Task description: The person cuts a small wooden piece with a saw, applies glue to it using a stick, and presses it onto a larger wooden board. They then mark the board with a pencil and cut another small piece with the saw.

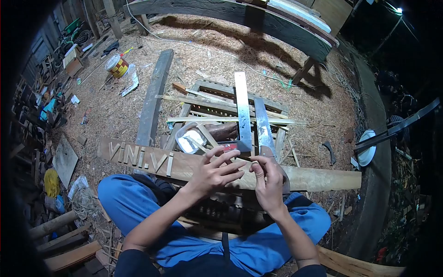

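Observation:
A long wooden board (318,179) lies across my lap, with small wood strips (134,156) set on its left part in letter shapes. My left hand (212,171) is over the middle of the board, fingers spread and holding nothing visible. Close to its right, my right hand (267,181) is closed, thumb and forefinger pinched together; what is between them is too small to make out. Just beyond my hands stands a plastic tub (192,138) with white contents, a stick leaning at it. A handsaw's metal blade (264,121) extends forward beside my right hand.
A slatted wooden frame (217,87) ahead carries thin strips (286,122) and a wide metal straightedge (242,99). A thick beam (156,94) lies left of it. Farther off are a yellow-red bucket (118,67), a workbench (295,34) and a white basin (367,148). Shavings cover the ground.

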